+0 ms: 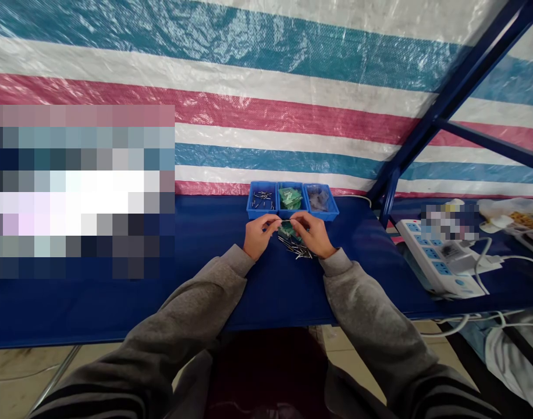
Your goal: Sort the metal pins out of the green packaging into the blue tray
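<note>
A thin, light-coloured stick-like piece (285, 220) spans the small gap between my fingertips; its exact kind is too small to tell. My left hand (258, 234) pinches one end, and my right hand (313, 234) pinches the other. Below them on the blue table lies a loose pile of slim black and silver rods (300, 250), with some green material (287, 230) beside it, partly behind my right hand. Just beyond my fingers stand three joined blue bins: the left bin (250, 203) has slim rods, the middle one green packets (290, 196), the right one clear plastic bags (317, 199).
A blue table (205, 291) runs across the view, backed by a striped plastic sheet (292, 110). To the right are a blue metal frame (388, 192), a white power strip (432, 256) with cables, and a plastic bag (523, 215). The left area is blurred out.
</note>
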A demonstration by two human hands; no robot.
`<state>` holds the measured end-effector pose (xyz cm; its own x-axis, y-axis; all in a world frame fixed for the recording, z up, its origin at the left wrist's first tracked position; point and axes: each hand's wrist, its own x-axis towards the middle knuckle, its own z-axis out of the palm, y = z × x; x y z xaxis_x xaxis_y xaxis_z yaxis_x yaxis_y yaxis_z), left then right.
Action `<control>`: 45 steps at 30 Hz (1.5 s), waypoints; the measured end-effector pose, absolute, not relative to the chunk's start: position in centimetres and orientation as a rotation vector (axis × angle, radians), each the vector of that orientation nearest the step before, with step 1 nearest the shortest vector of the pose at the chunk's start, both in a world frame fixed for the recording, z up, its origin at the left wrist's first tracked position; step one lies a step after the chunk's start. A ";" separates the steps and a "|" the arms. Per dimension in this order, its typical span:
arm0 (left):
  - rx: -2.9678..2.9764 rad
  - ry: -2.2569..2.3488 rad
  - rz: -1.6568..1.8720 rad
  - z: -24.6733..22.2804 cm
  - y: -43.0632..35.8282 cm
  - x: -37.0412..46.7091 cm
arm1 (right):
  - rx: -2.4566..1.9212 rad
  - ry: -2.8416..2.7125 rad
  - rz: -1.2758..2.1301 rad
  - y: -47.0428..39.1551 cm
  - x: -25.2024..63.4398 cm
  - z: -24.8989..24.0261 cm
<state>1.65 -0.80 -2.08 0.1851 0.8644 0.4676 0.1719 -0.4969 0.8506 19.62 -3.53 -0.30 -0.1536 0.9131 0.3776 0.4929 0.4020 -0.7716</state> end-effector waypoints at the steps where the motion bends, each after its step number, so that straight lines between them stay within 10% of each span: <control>1: 1.814 0.978 1.347 -2.1 -0.8 1.6 | -1.202 -1.793 0.614 -3.5 19.6 -0.4; 45: 1.760 0.915 1.367 -1.9 -1.1 1.8 | -1.159 -1.831 0.464 -3.3 19.5 -0.5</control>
